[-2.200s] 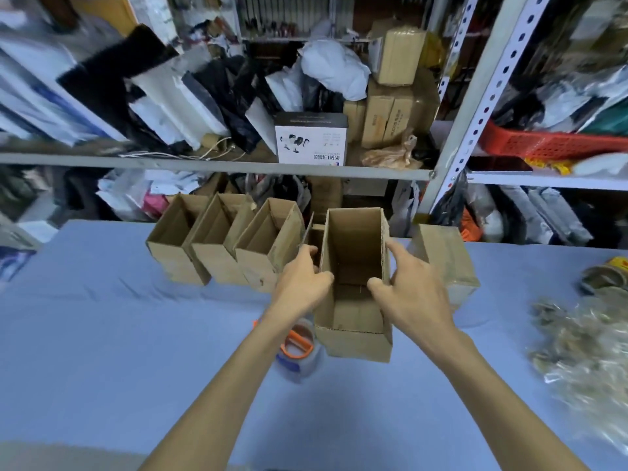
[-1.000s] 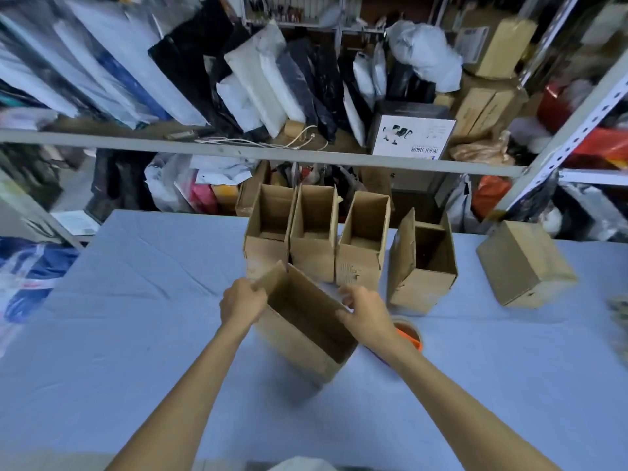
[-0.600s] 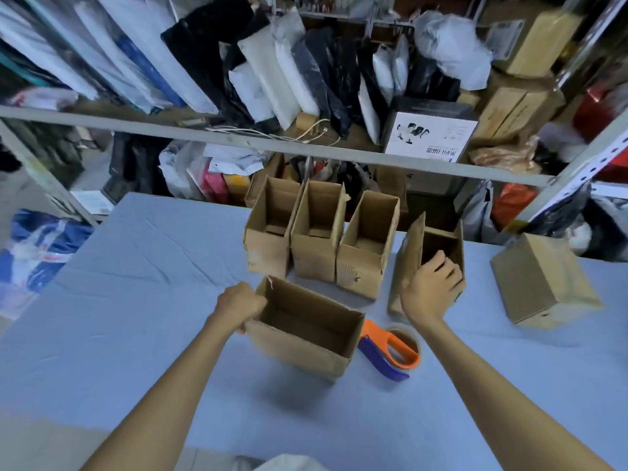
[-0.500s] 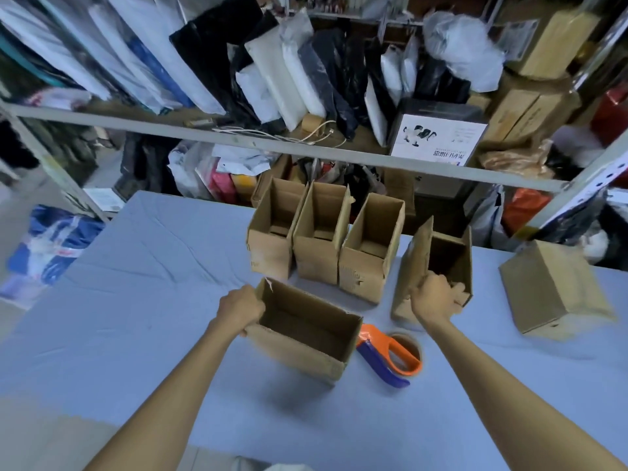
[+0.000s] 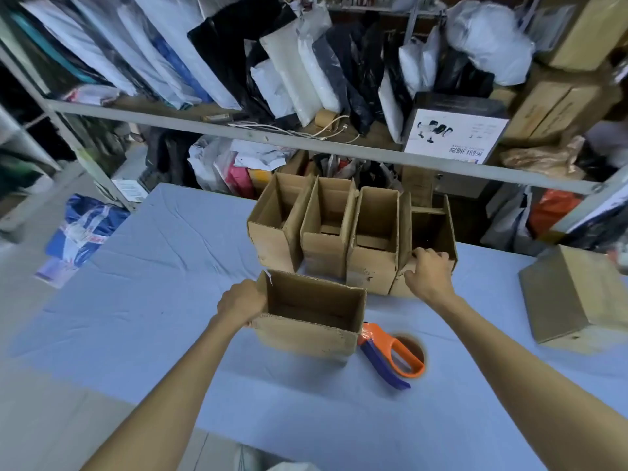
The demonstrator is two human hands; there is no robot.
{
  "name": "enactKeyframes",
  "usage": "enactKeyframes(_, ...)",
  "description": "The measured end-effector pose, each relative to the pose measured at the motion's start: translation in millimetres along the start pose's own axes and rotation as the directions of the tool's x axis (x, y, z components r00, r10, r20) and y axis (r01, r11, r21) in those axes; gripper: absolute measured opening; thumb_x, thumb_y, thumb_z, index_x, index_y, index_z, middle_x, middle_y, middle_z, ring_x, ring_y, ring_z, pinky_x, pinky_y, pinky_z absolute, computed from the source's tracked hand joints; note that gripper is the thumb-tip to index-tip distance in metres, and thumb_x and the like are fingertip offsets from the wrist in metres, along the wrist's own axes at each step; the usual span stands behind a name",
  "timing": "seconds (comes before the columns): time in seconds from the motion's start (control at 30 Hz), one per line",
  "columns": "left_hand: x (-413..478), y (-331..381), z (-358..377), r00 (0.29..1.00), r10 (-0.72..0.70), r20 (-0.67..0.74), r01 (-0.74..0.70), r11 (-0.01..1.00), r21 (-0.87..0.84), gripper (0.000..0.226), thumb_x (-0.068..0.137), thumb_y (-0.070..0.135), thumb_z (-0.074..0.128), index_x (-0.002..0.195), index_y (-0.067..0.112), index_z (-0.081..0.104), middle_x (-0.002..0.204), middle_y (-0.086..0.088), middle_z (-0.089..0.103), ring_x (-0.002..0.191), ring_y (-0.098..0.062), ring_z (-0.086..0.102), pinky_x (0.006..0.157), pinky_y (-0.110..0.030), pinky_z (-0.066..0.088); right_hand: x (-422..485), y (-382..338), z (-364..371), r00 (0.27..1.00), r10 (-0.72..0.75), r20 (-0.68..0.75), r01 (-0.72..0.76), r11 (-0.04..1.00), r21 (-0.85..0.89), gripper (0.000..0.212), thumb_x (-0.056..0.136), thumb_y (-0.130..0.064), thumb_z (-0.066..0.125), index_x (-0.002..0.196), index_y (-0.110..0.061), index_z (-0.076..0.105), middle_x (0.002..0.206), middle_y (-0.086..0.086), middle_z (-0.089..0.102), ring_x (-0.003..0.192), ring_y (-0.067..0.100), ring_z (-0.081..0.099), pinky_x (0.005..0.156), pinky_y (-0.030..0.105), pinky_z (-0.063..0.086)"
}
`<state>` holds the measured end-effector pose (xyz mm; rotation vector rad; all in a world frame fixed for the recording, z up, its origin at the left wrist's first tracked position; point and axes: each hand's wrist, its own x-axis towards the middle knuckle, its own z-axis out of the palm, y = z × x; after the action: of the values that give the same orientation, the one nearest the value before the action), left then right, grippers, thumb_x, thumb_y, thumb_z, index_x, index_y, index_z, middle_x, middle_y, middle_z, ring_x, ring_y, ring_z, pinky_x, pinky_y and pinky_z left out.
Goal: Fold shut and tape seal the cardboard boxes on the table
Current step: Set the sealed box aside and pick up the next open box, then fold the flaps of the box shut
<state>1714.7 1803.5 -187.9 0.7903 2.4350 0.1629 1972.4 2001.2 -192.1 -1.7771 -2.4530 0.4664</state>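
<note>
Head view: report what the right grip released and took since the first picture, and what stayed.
The right grip let go of the near open box and took the front rim of the row's fourth box. The left grip kept hold of that box, now set before the row. The tape dispenser stayed put.

Near box [image 5: 307, 336]: open-topped, upright on the table [image 5: 163, 266].
Back row [image 5: 326, 253]: four open boxes, side by side.
Right box [image 5: 577, 294]: closed, well apart.

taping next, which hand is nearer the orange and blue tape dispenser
Right. Right hand grips a cardboard box just behind the dispenser; left hand holds the front box's opposite end.
</note>
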Motion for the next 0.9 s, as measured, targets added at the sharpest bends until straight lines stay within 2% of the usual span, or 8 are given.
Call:
enactKeyframes(0.07,2,2,5,0.999,-0.006,-0.037,0.006,1.0,0.019,0.048,0.101,0.042,0.02,0.099,0.011,0.057,0.101,-0.011,0.065,0.087,-0.03,0.062,0.081,-0.035,0.05,-13,-3,2,0.996,0.009,-0.091,-0.009,1.0,0.001,0.045,0.084,-0.01,0.058,0.129,-0.009,0.054,0.133,0.014,0.054,0.129,0.038,0.036,0.103,0.045,0.032)
enactKeyframes(0.17,6,1,8,0.999,-0.003,-0.034,0.004,1.0,0.031,0.036,0.099,0.034,0.032,0.1,0.01,0.059,0.091,-0.008,0.062,0.079,-0.025,0.057,0.072,-0.032,0.045,-38,-20,5,0.978,-0.062,-0.198,0.088,0.988,0.125,0.058,0.087,-0.009,0.061,0.142,-0.011,0.043,0.145,0.014,0.043,0.138,0.034,0.029,0.113,0.043,0.025)
enactKeyframes(0.27,8,-2,6,0.999,0.017,0.032,-0.015,0.999,-0.05,0.024,0.089,0.024,0.046,0.102,0.008,0.058,0.088,-0.009,0.062,0.076,-0.026,0.063,0.072,-0.034,0.055,-74,-49,13,0.992,-0.055,-0.118,0.093,0.934,0.346,0.05,0.089,-0.023,0.062,0.135,-0.01,0.046,0.134,0.009,0.048,0.122,0.025,0.045,0.097,0.033,0.041)
enactKeyframes(0.4,6,-2,10,0.995,0.087,-0.042,-0.089,0.995,-0.052,0.056,0.085,0.017,0.059,0.134,0.004,0.035,0.116,-0.017,0.059,0.1,-0.034,0.061,0.075,-0.038,0.053,-107,-76,25,0.999,-0.003,0.036,-0.013,0.899,0.438,0.045,0.08,-0.015,0.069,0.115,-0.009,0.043,0.115,0.004,0.047,0.102,0.022,0.051,0.075,0.026,0.044)
enactKeyframes(0.53,1,-9,17,0.956,0.203,-0.213,-0.238,0.959,-0.154,0.023,0.089,0.009,0.051,0.11,0.007,0.042,0.095,-0.013,0.059,0.082,-0.031,0.057,0.061,-0.036,0.042,-112,-80,35,0.997,0.077,-0.017,-0.057,0.85,0.524,0.034,0.077,0.005,0.062,0.098,-0.013,0.042,0.096,0.004,0.05,0.084,0.017,0.05,0.056,0.018,0.035)
enactKeyframes(0.63,1,-18,19,0.941,0.25,-0.226,-0.307,0.914,-0.267,0.026,0.082,0.003,0.057,0.097,0.017,0.041,0.081,-0.007,0.057,0.071,-0.024,0.055,0.052,-0.033,0.04,-111,-80,41,0.994,0.106,-0.032,-0.075,0.856,0.511,0.038,0.075,0.006,0.064,0.096,-0.018,0.044,0.095,0.001,0.053,0.082,0.013,0.049,0.06,0.021,0.039)
enactKeyframes(0.73,0,-22,23,0.916,0.271,-0.298,-0.366,0.867,-0.338,0.034,0.084,0.005,0.063,0.103,0.025,0.043,0.095,-0.002,0.061,0.081,-0.02,0.06,0.059,-0.032,0.051,-114,-79,44,0.994,0.078,-0.078,-0.032,0.879,0.475,0.039,0.075,0.004,0.065,0.1,-0.02,0.05,0.102,0.0,0.056,0.087,0.015,0.053,0.07,0.03,0.049)
enactKeyframes(0.9,-6,-19,25,0.85,0.301,-0.433,-0.468,0.809,-0.356,0.037,0.09,0.006,0.061,0.105,0.034,0.043,0.107,0.002,0.06,0.082,-0.017,0.063,0.074,-0.039,0.058,-108,-83,41,1.0,-0.005,0.03,-0.002,0.975,0.224,0.066,0.085,-0.004,0.059,0.144,-0.026,0.041,0.123,0.005,0.05,0.103,0.025,0.056,0.084,0.035,0.052)
